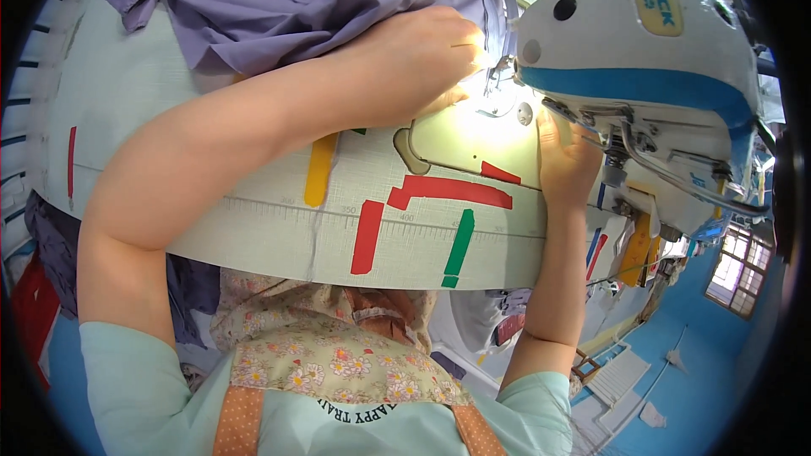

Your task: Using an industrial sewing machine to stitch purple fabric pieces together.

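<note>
Purple cloth [338,0] lies in loose folds at the far left and centre of the table, its edge running up to the needle area of a white and blue sewing machine [625,42]. My left hand [439,55] is closed at that edge, just left of the presser foot [500,76], knuckles up. Bright lamp light washes out its fingertips. To the right of the needle, my right hand [568,156] rests by the pale metal bed plate [481,139]. The machine head hides part of its fingers, and whether they hold anything does not show.
Red tape [366,236], green tape [459,245] and yellow tape [321,171] mark the pale table [203,236], along a printed ruler scale. A metal lever [676,190] hangs below the machine head. Dark cloth [193,295] hangs beneath the near left edge.
</note>
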`<state>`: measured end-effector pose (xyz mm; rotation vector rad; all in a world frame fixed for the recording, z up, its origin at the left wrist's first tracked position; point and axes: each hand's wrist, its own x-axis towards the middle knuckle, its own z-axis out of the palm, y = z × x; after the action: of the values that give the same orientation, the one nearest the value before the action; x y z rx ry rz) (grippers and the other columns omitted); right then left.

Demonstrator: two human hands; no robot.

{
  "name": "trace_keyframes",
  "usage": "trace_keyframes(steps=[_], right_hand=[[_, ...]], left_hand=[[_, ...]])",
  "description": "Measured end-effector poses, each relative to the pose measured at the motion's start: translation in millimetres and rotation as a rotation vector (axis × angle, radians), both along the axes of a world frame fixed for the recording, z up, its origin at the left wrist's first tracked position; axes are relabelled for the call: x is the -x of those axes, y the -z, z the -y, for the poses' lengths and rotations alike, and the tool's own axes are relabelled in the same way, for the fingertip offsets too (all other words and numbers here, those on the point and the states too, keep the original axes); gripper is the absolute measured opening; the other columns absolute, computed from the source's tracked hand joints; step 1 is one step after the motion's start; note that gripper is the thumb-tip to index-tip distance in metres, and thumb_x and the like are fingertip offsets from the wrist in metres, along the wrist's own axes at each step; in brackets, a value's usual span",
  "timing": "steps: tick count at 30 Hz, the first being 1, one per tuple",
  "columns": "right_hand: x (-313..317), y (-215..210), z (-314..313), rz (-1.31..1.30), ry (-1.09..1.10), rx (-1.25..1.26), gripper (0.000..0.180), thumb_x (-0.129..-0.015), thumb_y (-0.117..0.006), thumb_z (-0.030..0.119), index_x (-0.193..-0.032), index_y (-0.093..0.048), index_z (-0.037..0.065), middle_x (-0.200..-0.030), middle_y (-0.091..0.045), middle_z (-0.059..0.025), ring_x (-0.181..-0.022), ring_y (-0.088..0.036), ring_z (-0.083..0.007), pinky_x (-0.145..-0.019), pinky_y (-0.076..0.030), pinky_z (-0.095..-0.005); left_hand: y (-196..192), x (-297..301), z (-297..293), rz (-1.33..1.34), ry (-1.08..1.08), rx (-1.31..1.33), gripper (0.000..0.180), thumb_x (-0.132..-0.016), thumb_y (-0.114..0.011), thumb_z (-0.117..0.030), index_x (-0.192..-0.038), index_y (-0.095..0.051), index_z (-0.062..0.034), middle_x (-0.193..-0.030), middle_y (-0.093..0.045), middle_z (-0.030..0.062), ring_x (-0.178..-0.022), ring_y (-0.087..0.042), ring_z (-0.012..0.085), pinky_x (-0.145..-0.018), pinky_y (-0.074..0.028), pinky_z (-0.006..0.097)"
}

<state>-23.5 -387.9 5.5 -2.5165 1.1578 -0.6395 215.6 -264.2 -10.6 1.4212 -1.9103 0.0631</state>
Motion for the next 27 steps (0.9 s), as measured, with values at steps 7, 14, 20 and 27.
trace_keyframes(steps=[7,14,20,27], right_hand=[[-3,0,-2,-0.117,-0.063,0.127,0.028,-0.089,-0.070,0.017,-0.113,-0.068,0.003,-0.109,-0.070,-0.0163,-0.101,-0.066,-0.0310,-0.088,-0.051,-0.0390],[-21,-20,-89,0.089,-0.607,0.117,0.051,-0.069,-0.077,0.004,-0.119,-0.066,0.009,-0.126,-0.061,-0.0147,-0.118,-0.057,-0.0354,-0.094,-0.049,-0.0442],[-94,-37,-140,0.088,-0.891,0.227,0.061,-0.063,-0.081,0.007,-0.122,-0.065,0.009,-0.130,-0.059,-0.0101,-0.126,-0.051,-0.0332,-0.103,-0.043,-0.0441],[-110,-4,-215,0.102,-1.199,0.048,0.009,-0.075,-0.066,0.008,-0.082,-0.062,0.006,-0.082,-0.059,-0.0103,-0.080,-0.061,-0.0310,-0.072,-0.052,-0.0433]], left_hand=[[-6,-22,-29,0.125,-0.080,0.078,0.014,-0.073,-0.073,-0.008,-0.084,-0.064,-0.0047,-0.085,-0.060,0.0077,-0.086,-0.060,0.0283,-0.076,-0.052,0.039],[-32,-21,-235,-0.308,0.054,-0.294,0.007,-0.081,-0.073,-0.008,-0.082,-0.068,-0.0038,-0.082,-0.068,0.0079,-0.081,-0.064,0.0294,-0.073,-0.052,0.038],[-8,1,-352,-0.636,-1.089,0.175,0.013,-0.088,-0.069,-0.001,-0.100,-0.065,-0.0005,-0.102,-0.065,0.0079,-0.093,-0.062,0.0155,-0.082,-0.049,0.028],[35,52,-363,-1.737,-0.783,0.160,0.042,-0.097,-0.067,-0.021,-0.130,-0.050,-0.0009,-0.122,-0.060,0.0083,-0.112,-0.059,0.0171,-0.101,-0.046,0.034]])
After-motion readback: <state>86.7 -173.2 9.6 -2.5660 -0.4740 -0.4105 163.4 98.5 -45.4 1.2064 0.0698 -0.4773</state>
